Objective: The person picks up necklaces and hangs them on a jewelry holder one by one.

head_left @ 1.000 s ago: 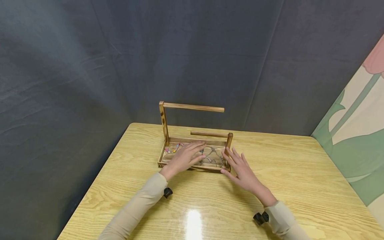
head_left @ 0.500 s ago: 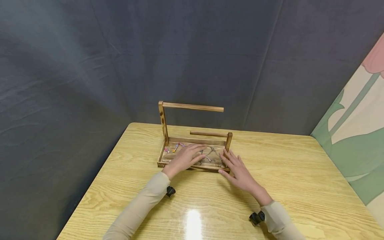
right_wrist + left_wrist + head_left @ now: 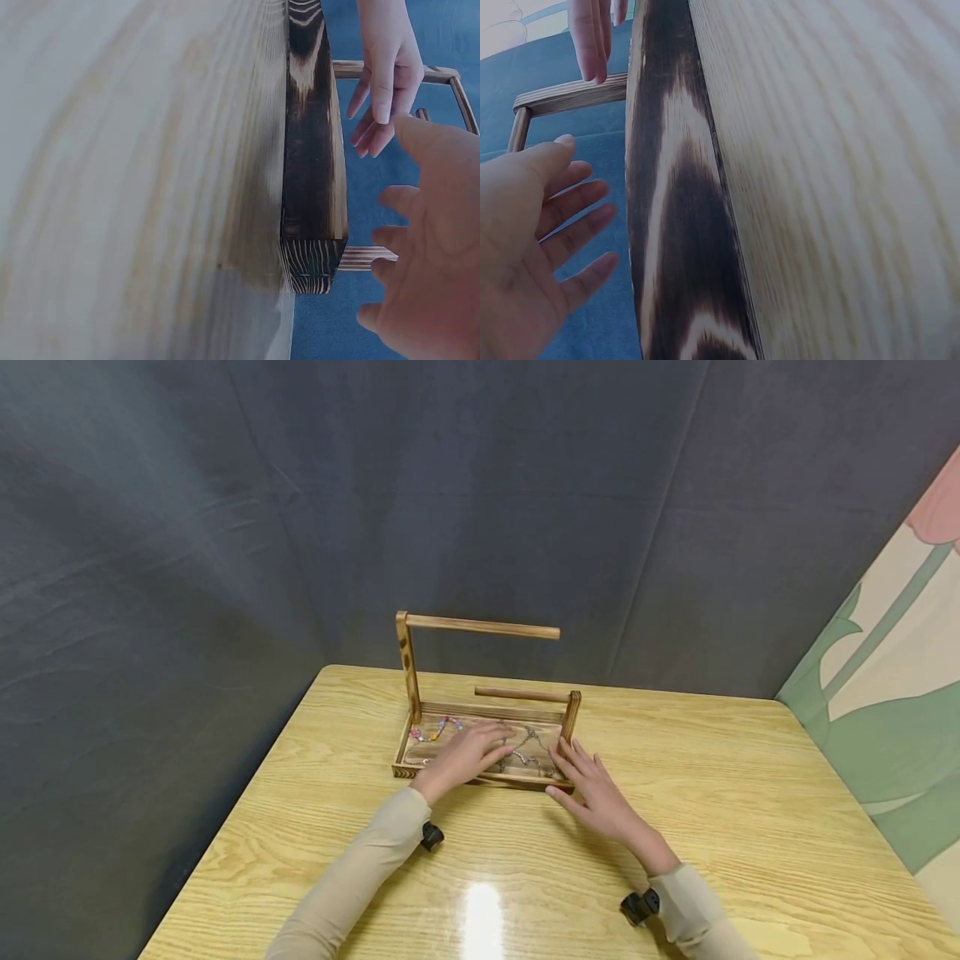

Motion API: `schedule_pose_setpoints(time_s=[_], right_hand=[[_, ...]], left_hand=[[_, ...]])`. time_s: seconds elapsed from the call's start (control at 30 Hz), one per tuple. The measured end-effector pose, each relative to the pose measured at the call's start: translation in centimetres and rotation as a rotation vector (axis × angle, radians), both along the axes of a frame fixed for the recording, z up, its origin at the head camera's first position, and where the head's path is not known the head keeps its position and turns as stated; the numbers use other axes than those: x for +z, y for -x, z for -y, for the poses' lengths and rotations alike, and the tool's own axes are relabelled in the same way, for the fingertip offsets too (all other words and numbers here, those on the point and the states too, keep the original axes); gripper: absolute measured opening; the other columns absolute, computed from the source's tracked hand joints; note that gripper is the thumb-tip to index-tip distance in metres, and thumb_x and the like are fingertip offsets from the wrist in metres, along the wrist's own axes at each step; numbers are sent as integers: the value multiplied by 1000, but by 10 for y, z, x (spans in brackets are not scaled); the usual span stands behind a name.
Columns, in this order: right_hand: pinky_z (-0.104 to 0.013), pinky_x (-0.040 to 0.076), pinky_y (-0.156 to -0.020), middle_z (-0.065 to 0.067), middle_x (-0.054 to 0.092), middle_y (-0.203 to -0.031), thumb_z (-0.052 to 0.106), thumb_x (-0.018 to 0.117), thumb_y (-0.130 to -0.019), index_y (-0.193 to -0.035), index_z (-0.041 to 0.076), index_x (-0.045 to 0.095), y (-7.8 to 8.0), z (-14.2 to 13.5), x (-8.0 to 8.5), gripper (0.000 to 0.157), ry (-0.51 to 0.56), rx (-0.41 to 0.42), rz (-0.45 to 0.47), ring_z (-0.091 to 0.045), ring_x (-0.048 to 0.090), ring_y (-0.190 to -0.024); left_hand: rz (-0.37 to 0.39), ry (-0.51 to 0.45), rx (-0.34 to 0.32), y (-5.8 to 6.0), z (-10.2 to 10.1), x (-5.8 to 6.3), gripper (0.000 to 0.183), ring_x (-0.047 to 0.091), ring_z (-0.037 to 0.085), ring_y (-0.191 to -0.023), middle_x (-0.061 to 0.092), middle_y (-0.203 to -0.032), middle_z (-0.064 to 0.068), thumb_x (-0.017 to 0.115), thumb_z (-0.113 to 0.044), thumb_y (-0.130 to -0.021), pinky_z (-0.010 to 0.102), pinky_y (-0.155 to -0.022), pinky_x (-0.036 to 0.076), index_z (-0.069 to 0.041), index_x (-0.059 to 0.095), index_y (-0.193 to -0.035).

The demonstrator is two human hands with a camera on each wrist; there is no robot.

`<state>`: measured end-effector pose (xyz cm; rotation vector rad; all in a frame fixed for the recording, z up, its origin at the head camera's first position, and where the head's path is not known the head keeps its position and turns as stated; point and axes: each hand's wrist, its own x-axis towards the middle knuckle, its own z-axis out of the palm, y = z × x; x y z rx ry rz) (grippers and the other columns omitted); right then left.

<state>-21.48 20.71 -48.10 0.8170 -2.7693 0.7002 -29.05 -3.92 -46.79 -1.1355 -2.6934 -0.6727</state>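
Note:
A wooden jewelry stand rests on the table, with a shallow tray, a tall post bearing a long bar at left and a short post with a lower bar at right. In the tray lie a colorful beaded bracelet and several silvery chains. Over the tray's middle is my left hand, fingers extended and nothing gripped; it covers part of the contents. At the tray's right end, my right hand has its fingers spread near the short post. Whether it touches the wood I cannot tell. Both wrist views show relaxed fingers.
The light wood table extends around the stand. A dark curtain hangs behind the table and on the left. At right is a panel with a painted flower.
My left hand has shifted slightly to the right over the tray. My right hand has come a little to the left, toward the tray's right end. The stand has stayed in place.

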Motion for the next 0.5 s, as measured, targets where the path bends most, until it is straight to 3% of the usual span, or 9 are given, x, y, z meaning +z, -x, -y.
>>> schedule_pose_setpoints(time_s=[0.3,0.5], right_hand=[[-60,10,-99,-14,15,-144,40,45,-89,-140,21,18,-2,0,-1,61,-17,-10,85,-31,8,-133],[-60,11,-99,-15,14,-145,38,45,-90,-140,18,18,-5,0,-1,60,-6,12,131,-33,8,-132]], left_hand=[[10,26,1,4,-5,-2,35,43,20,-119,52,-123,0,46,-30,-91,37,-100,33,-13,52,-121],[52,57,-2,6,-9,-4,33,40,25,-121,52,-123,1,47,-29,-91,38,-101,30,-14,55,-119]])
